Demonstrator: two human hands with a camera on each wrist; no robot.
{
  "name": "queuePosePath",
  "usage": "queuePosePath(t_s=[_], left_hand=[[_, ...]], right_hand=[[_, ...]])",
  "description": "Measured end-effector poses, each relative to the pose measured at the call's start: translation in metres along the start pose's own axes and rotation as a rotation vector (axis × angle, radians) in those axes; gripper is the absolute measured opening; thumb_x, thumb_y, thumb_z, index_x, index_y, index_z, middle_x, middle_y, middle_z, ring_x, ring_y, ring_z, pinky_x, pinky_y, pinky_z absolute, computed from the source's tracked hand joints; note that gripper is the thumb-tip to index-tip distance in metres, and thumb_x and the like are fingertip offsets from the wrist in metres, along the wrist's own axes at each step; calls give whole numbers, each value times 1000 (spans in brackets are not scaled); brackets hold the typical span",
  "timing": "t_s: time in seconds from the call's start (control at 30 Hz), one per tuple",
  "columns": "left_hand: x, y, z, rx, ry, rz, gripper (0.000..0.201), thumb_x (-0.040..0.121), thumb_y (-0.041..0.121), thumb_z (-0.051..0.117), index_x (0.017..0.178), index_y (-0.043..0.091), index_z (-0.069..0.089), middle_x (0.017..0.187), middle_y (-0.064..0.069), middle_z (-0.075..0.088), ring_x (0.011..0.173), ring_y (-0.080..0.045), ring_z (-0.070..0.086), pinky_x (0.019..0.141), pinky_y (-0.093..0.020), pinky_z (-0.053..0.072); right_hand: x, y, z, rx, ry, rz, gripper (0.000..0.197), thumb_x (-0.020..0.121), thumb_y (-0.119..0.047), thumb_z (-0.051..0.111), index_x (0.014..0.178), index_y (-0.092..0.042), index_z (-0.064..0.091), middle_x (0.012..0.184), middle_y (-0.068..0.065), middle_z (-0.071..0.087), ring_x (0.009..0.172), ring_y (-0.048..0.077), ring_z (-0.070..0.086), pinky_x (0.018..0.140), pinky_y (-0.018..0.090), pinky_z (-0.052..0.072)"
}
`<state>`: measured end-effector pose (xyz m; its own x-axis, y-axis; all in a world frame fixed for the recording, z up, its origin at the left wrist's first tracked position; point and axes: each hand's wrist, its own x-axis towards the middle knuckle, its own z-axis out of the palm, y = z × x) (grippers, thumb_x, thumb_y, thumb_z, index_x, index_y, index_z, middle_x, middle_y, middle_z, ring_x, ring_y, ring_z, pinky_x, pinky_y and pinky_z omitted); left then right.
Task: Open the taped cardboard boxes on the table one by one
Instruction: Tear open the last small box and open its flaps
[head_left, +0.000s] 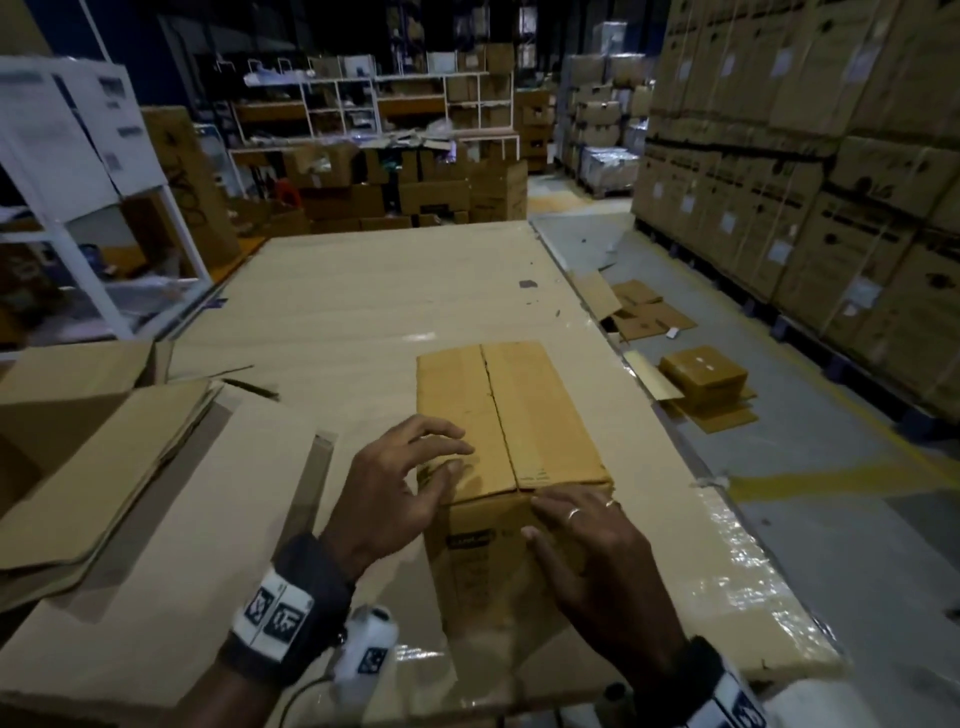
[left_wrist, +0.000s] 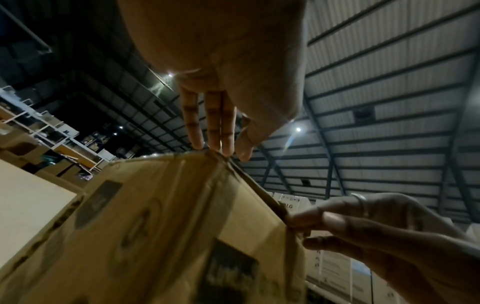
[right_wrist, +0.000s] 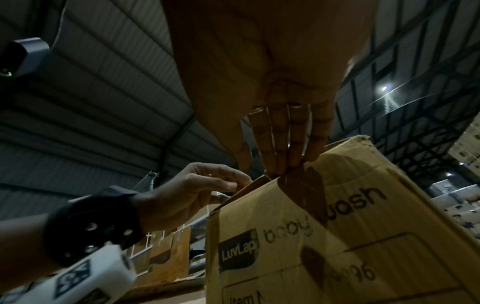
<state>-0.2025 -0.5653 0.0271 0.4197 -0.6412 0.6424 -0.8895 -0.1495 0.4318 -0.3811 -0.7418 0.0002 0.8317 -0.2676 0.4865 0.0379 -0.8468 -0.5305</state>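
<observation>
A brown cardboard box (head_left: 540, 415) printed "LuvLap baby wash" (right_wrist: 350, 226) stands on the table near me, its two top flaps closed along a dark centre seam. My left hand (head_left: 457, 449) hovers at the near left corner of the top. Its fingers are spread and loosely bent, and their tips touch the flap edge (left_wrist: 231, 148). My right hand (head_left: 537, 517), which wears rings, lies on the near top edge. Its straight fingers (right_wrist: 280, 156) press at the seam end and its thumb rests on the front face. I cannot make out any tape.
The table (head_left: 363, 312) is covered in sheet cardboard, with shiny plastic wrap along its right edge (head_left: 727, 545). Flattened cartons (head_left: 104, 467) and an open box (head_left: 62, 379) lie at my left. On the floor at the right are a small box (head_left: 704, 371) and flattened cardboard. Tall carton stacks (head_left: 831, 182) stand beyond.
</observation>
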Motion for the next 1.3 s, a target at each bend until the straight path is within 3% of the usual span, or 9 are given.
queuePosePath(t_s=[0.23, 0.4, 0.67, 0.83, 0.93, 1.03, 1.13, 1.23, 1.3], left_hand=[[64, -28, -26, 51, -160, 156, 23, 93, 16, 72, 116, 20, 75, 118, 6, 69, 112, -9, 65, 88, -38, 55], [129, -25, -18, 47, -442, 302, 40, 94, 36, 72, 132, 21, 68, 134, 6, 65, 123, -8, 61, 98, -37, 53], [207, -27, 58, 193, -885, 406, 55, 100, 36, 62, 152, 23, 47, 157, 7, 45, 140, -15, 47, 112, -38, 42], [231, -43, 108, 175, -1039, 377, 59, 95, 29, 70, 150, 19, 50, 156, 0, 47, 142, -22, 46, 112, -44, 42], [240, -58, 124, 206, -1134, 288, 49, 94, 34, 71, 140, 20, 62, 142, -3, 62, 135, -26, 52, 106, -45, 46], [243, -71, 132, 64, -1134, 288, 35, 95, 35, 70, 126, 20, 72, 120, 1, 74, 102, 1, 65, 86, -27, 50], [248, -74, 136, 33, -1155, 293, 32, 95, 40, 68, 121, 22, 75, 114, 7, 75, 89, 8, 61, 80, -19, 47], [249, -78, 137, 22, -1157, 281, 33, 95, 40, 68, 124, 23, 73, 119, 8, 73, 97, 1, 63, 84, -19, 47], [248, -84, 139, 14, -1182, 265, 37, 97, 39, 66, 130, 22, 68, 125, 5, 69, 105, -8, 62, 92, -25, 49]], right_hand=[[11, 1, -14, -52, 61, -27, 56, 94, -49, 51, 137, -15, 63, 146, 1, 57, 130, 18, 58, 102, 34, 46], [39, 20, -25, -32, 175, -23, 60, 92, -34, 63, 146, -13, 51, 161, -2, 37, 144, 10, 38, 109, 34, 36], [64, 66, -16, -130, -44, 228, 57, 103, -37, 51, 156, -25, 33, 159, -19, 3, 154, 8, 9, 120, 21, 4], [61, 77, -1, -91, 62, 277, 52, 99, -42, 44, 144, -19, 55, 153, -2, 48, 140, 18, 48, 116, 29, 29], [65, 77, -1, 28, -18, 404, 46, 105, -32, 47, 150, -24, 47, 129, -5, 66, 115, 12, 61, 101, 25, 46], [70, 80, -1, 85, -48, 446, 44, 105, -28, 48, 149, -22, 49, 91, -3, 71, 78, 9, 63, 74, 18, 51], [73, 81, -2, 98, -56, 454, 41, 104, -31, 47, 144, -25, 55, 92, -5, 73, 78, 7, 64, 74, 15, 52], [76, 88, -4, 142, -37, 480, 46, 96, -46, 45, 135, -29, 62, 100, -12, 72, 90, 5, 63, 86, 33, 56], [81, 89, -6, 165, -65, 498, 49, 97, -47, 48, 141, -29, 55, 106, -10, 69, 99, 9, 61, 91, 34, 52]])
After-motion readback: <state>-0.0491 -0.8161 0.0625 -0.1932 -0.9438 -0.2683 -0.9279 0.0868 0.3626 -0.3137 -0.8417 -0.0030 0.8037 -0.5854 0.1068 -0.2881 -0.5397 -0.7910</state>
